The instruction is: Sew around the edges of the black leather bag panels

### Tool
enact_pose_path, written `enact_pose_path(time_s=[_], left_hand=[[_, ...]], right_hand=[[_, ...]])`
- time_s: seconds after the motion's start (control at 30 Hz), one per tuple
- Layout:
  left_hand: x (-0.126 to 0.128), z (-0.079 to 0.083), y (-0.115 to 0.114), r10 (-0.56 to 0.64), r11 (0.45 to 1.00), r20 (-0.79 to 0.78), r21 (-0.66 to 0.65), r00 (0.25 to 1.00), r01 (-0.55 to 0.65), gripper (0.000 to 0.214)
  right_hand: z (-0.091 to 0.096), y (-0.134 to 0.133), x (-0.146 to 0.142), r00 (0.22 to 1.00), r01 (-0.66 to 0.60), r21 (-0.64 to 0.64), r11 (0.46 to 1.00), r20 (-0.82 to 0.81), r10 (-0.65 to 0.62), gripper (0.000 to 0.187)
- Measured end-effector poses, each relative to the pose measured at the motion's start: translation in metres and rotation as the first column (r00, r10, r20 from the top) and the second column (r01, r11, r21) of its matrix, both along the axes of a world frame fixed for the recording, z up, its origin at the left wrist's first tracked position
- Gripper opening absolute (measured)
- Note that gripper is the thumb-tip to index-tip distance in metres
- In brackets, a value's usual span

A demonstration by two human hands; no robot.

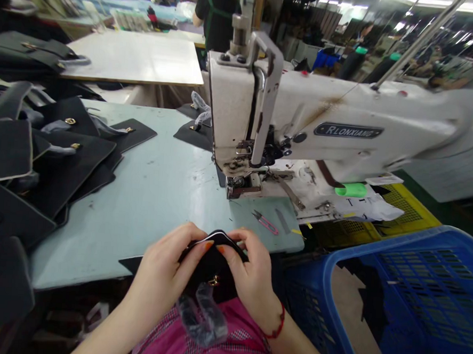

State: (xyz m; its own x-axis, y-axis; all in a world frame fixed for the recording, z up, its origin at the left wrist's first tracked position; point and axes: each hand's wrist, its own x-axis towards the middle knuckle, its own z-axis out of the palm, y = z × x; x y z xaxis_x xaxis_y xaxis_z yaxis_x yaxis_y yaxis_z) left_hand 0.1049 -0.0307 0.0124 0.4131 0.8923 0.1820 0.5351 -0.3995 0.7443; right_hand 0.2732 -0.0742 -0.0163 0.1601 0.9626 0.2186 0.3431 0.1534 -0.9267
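Close to my body I hold a black bag panel with a pale edge, bent upward in the middle. My left hand pinches its edge between thumb and fingers. On the opposite side of the bend, my right hand grips the same edge, thumb on the near face. A gold metal fitting sits on the panel below my thumbs. From it hangs a plastic-wrapped strap over my lap. Just beyond my hands, pink thread snips lie on the table.
A white sewing machine stands ahead on the pale green table. Black panels with gold fittings are piled at left. A blue basket holding cut pieces stands at right. A person is behind the machine.
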Motion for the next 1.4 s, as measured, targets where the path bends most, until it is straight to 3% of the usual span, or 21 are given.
enact_pose_path(time_s=[0.13,0.2,0.27,0.4,0.5,0.63,0.77,0.93,1.13,1.27,1.4], left_hand=[[-0.005,-0.012,-0.016,0.168,0.961,0.185,-0.249,0.968,-0.119,0.024],[-0.009,-0.021,-0.018,0.213,0.903,0.251,-0.420,0.944,-0.092,0.027],[-0.013,-0.028,-0.018,0.199,0.860,0.270,-0.510,0.942,-0.036,0.028],[-0.015,-0.032,-0.021,0.098,0.922,0.218,-0.387,0.971,-0.007,0.026],[-0.014,-0.035,-0.025,0.114,0.957,0.247,-0.287,0.962,-0.039,0.030],[-0.017,-0.044,-0.027,0.222,0.939,0.338,-0.328,0.915,-0.107,0.032],[-0.025,-0.049,-0.026,0.292,0.901,0.432,-0.424,0.853,-0.094,0.031],[-0.032,-0.044,-0.025,0.173,0.866,0.422,-0.495,0.890,0.066,0.025],[-0.026,-0.039,-0.032,0.173,0.936,0.421,-0.352,0.891,-0.016,0.021],[-0.025,-0.036,-0.032,0.180,0.906,0.502,-0.419,0.846,0.056,0.020],[-0.026,-0.032,-0.031,0.095,0.880,0.467,-0.452,0.879,0.145,0.023]], right_hand=[[0.009,0.007,0.003,0.980,-0.142,0.052,0.988,0.151,0.133,0.021],[0.009,0.010,0.005,0.965,-0.209,0.006,0.978,0.166,0.205,0.020],[0.006,0.012,0.005,0.956,-0.250,-0.050,0.967,0.145,0.255,0.020],[-0.007,0.009,0.000,0.949,-0.296,-0.112,0.949,0.081,0.306,0.030],[-0.014,0.006,-0.006,0.949,-0.282,-0.089,0.955,0.119,0.292,0.043],[-0.013,0.007,-0.011,0.901,-0.317,-0.063,0.946,0.291,0.322,0.041],[-0.004,0.011,-0.012,0.848,-0.377,-0.050,0.925,0.384,0.366,0.044],[0.000,0.011,-0.007,0.841,-0.451,-0.058,0.891,0.308,0.445,0.047],[0.002,0.008,-0.005,0.875,-0.369,-0.114,0.922,0.293,0.386,0.042],[0.008,0.007,0.002,0.832,-0.451,-0.025,0.892,0.350,0.431,0.045],[0.005,0.004,0.009,0.832,-0.497,0.011,0.868,0.292,0.472,0.036]])
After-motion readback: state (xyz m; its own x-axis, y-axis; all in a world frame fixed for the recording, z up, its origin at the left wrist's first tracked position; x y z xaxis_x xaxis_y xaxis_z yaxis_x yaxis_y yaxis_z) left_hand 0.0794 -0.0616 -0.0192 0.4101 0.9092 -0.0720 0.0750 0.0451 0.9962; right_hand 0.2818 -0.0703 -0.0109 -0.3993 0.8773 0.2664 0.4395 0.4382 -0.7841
